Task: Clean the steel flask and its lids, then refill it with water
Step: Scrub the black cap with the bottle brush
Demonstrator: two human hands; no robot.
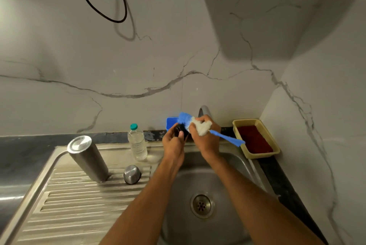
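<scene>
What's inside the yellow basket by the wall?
The yellow basket holds something dark red that fills its bottom. The picture is too blurry to tell what it is. Anything under it is hidden.

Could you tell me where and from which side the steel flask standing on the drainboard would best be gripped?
Probably around the middle of the steel flask, with one hand wrapping its plain cylindrical wall from the sink side. It stands upside down, flat base up, on the ribbed drainboard, and has no handle. Its steel cap sits close on that side, so come in above it.
</scene>
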